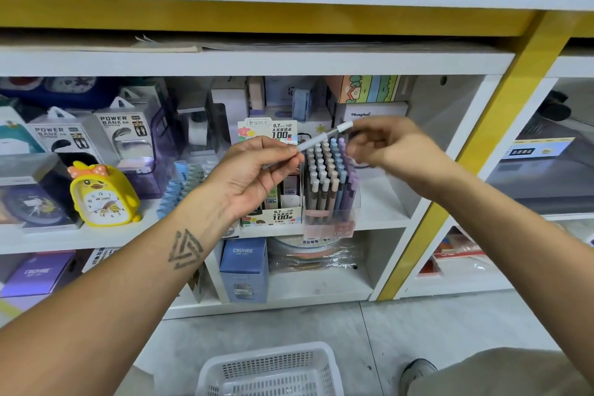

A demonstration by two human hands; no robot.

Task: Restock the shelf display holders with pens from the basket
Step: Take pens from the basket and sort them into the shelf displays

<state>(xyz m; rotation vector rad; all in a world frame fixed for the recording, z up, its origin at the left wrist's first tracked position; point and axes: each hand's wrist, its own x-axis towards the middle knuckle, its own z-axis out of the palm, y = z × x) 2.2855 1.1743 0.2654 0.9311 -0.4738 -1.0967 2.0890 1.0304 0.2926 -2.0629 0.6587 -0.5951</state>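
Grey and white, one pen (323, 137) lies slantwise in the air in front of the middle shelf, its white end up to the right. The left hand (257, 170) pinches its lower part between thumb and fingertips. The right hand (382, 145) is at the pen's upper end, blurred; its fingers are curled, but whether they grip the pen cannot be told.

Just behind and below the pen stands a clear holder (331, 190) on the shelf (382, 212), packed with upright pens in grey, beige, blue and lilac. Touching its left side is a lead box (273, 202) printed with "0.7" and "100".

Further left on the same shelf sit a yellow duck clock (103, 196) and two power bank packs (96, 135). On the shelf below is a blue carton (244, 270).

Near, on the grey floor, a white basket (270, 370) shows only its far part; what lies in it cannot be seen. To its right are a shoe (418, 370) and a trouser leg.
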